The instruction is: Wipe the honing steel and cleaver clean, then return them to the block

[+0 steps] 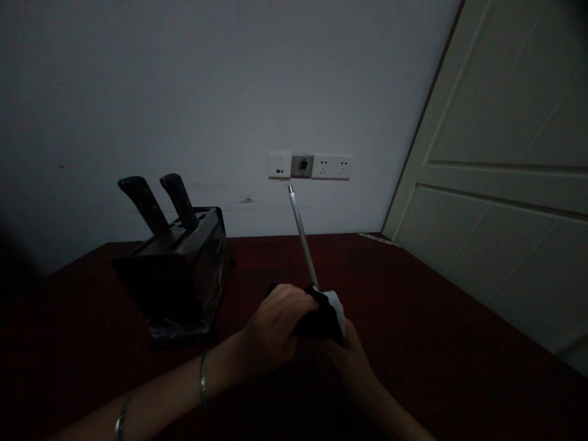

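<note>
Gripping view of a honing rod (303, 237) held upright over a dark red table (436, 318), seen from the head camera in dim light. The left hand (271, 327) reaches in from the left; its fingers (294, 300) are clenched over the top of the rod's black handle (321, 320), so the handle lies under and inside their curl. The steel shaft rises from just beyond the knuckles, past a pale guard (337, 309), tilting slightly leftward with its tip near the wall sockets (311, 166). The right hand (351, 361) sits below and just behind the handle, touching its lower end; its fingers are hidden by the handle and the gloom, so whether they close on it cannot be told. Two thin bangles (202, 380) circle the left forearm. To the left, well apart from both hands, stands a dark knife block (184, 269) with two black knife handles (142, 202) slanting out of its top. A panelled door (505, 184) fills the right side.
</note>
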`<action>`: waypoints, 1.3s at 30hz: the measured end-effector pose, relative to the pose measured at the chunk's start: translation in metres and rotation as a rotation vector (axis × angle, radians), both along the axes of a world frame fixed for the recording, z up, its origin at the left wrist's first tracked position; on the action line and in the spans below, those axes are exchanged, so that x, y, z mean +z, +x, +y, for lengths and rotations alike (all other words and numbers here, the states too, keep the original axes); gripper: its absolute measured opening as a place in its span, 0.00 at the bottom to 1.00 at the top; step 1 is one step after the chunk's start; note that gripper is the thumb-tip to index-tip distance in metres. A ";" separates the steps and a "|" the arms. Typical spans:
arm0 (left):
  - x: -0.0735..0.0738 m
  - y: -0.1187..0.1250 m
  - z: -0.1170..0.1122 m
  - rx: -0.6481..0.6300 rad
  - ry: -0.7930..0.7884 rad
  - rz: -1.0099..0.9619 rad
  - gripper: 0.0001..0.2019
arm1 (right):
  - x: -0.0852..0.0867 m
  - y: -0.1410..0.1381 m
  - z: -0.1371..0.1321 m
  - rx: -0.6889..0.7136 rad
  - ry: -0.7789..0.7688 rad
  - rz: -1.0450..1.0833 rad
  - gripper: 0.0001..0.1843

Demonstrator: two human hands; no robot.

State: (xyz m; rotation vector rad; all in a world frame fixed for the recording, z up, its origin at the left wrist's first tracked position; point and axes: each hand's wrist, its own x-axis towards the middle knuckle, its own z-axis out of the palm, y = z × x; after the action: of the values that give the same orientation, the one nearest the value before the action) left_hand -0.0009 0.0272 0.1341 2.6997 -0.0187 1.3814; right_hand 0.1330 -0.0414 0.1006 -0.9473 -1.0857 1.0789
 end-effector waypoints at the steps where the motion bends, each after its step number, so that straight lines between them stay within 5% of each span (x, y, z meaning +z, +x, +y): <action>1: 0.001 0.000 -0.001 -0.003 -0.029 -0.013 0.13 | 0.000 -0.001 -0.001 0.031 -0.015 0.017 0.18; 10: 0.003 0.000 0.004 -0.004 -0.228 -0.102 0.08 | -0.005 0.002 -0.007 0.301 -0.066 0.082 0.17; 15: 0.007 -0.004 0.007 0.144 -0.368 -0.142 0.07 | -0.007 0.001 -0.007 0.253 -0.074 0.167 0.15; 25: 0.013 -0.004 0.005 0.254 -0.280 -0.280 0.13 | -0.006 -0.006 -0.005 0.157 -0.141 0.157 0.18; 32: -0.003 0.002 0.003 -0.066 -0.274 -0.055 0.18 | -0.007 -0.006 -0.003 0.175 -0.088 0.159 0.18; 39: -0.004 0.004 0.002 -0.004 -0.274 0.056 0.20 | -0.011 -0.004 0.001 0.050 -0.117 0.156 0.19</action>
State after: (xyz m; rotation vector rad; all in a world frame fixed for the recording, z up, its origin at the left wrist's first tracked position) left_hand 0.0031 0.0288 0.1305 2.5076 0.1580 1.2071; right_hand 0.1285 -0.0407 0.0898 -0.9159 -0.9306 1.2471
